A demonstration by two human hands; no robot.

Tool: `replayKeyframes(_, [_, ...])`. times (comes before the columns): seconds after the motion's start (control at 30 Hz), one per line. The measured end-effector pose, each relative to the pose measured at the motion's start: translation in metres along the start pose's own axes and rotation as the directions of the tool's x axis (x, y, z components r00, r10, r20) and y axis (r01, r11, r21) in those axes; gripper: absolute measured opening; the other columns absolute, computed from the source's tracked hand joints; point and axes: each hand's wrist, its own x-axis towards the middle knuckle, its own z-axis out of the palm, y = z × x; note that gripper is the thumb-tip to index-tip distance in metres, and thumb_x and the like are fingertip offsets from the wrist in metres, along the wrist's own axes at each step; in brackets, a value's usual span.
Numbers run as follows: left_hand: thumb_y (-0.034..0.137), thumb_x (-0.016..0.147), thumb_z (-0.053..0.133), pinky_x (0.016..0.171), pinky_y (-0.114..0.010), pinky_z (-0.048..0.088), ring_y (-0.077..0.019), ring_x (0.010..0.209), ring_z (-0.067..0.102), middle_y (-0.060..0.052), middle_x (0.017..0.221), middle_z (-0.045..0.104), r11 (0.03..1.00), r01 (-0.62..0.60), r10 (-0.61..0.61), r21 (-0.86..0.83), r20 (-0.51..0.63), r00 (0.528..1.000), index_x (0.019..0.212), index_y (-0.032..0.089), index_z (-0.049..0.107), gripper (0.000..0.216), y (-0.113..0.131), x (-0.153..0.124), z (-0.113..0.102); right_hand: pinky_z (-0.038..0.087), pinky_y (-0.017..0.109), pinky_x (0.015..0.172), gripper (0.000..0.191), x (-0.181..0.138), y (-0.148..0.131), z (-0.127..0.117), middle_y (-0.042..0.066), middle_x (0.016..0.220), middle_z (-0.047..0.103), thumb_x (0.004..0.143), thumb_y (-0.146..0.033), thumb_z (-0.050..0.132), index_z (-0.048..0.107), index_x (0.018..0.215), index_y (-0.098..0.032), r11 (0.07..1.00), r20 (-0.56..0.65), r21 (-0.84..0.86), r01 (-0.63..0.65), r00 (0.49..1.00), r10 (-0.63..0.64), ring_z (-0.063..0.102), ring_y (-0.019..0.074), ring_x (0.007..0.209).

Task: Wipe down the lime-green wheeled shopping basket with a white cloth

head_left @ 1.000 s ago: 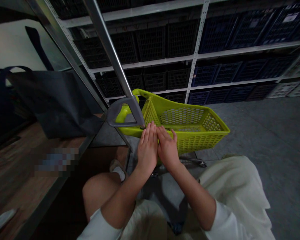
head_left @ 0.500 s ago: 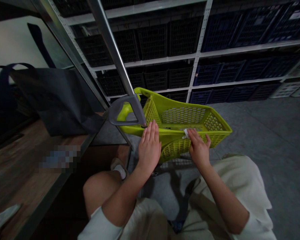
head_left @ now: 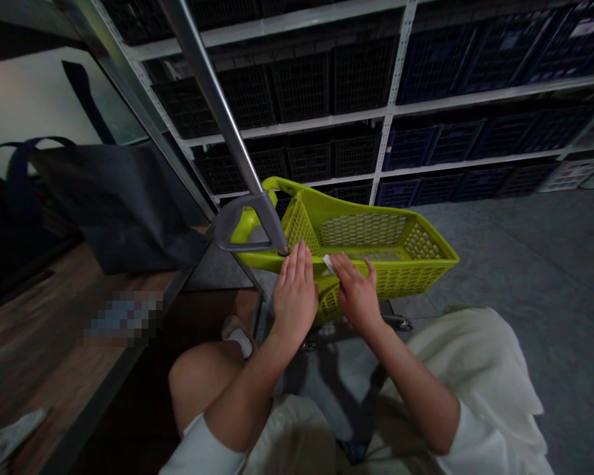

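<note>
A lime-green plastic basket cart (head_left: 416,254) stands in front of me on the floor, its grey metal handle pole (head_left: 218,105) rising up to the left. My left hand (head_left: 295,297) lies flat against the basket's near wall, fingers straight and together, next to the pole's base. My right hand (head_left: 357,293) presses a small white cloth (head_left: 329,263) against the basket's near rim, with only a corner of the cloth showing past my fingers.
Metal shelving (head_left: 391,112) with rows of dark plastic crates lines the far side. A dark fabric bag (head_left: 113,204) rests on a wooden shelf (head_left: 44,356) at my left. Grey concrete floor (head_left: 534,251) spreads to the right.
My right hand with the white cloth slid right along the basket's rim, then back left toward my left hand. My left hand stayed in place on the basket.
</note>
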Motion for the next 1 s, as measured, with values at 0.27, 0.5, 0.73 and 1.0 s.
replayKeyframes(0.27, [0.023,0.091,0.054,0.125,-0.045,0.024,-0.0284,0.154,0.020,-0.019,0.165,0.021,0.999,-0.017,0.017,-0.045,0.003,1.000,0.154,-0.001,0.025,0.073,0.002,0.001,-0.001,0.018,0.051,0.119,0.061,-0.028,0.079,-0.012,0.008,0.146,0.058,0.085,-0.006,0.040,0.051,0.141,-0.023,0.967,-0.094,-0.206,-0.147,0.987,0.130,0.049,0.0212,0.139])
replayKeyframes(0.5, [0.015,0.091,0.047,0.125,-0.044,0.024,-0.0275,0.154,0.019,-0.018,0.165,0.022,1.000,-0.021,0.020,-0.021,-0.015,1.000,0.154,-0.001,0.025,0.069,0.002,0.002,0.004,0.014,0.050,0.120,0.059,0.010,-0.012,-0.002,0.011,0.141,0.062,0.081,-0.002,0.039,0.055,0.137,-0.016,0.998,-0.005,-0.018,-0.054,0.999,0.054,0.051,0.0217,0.137])
replayKeyframes(0.73, [0.018,0.092,0.047,0.125,-0.044,0.024,-0.0281,0.154,0.020,-0.018,0.165,0.021,1.000,-0.020,0.020,0.017,-0.008,1.000,0.154,-0.001,0.025,0.068,0.000,0.001,0.004,0.009,0.049,0.122,0.064,0.009,-0.012,0.003,0.009,0.146,0.057,0.081,-0.001,0.038,0.049,0.143,-0.018,0.998,0.002,0.028,0.056,0.998,-0.056,0.047,0.0192,0.141])
replayKeyframes(1.0, [0.021,0.092,0.050,0.126,-0.044,0.024,-0.0276,0.154,0.020,-0.017,0.166,0.020,1.000,-0.008,0.008,-0.013,-0.002,1.000,0.154,-0.001,0.024,0.071,0.002,0.001,0.002,0.016,0.052,0.120,0.059,-0.027,0.084,-0.014,0.008,0.146,0.057,0.086,-0.005,0.040,0.050,0.141,-0.021,0.977,-0.055,-0.190,-0.099,0.994,0.090,0.049,0.0211,0.140])
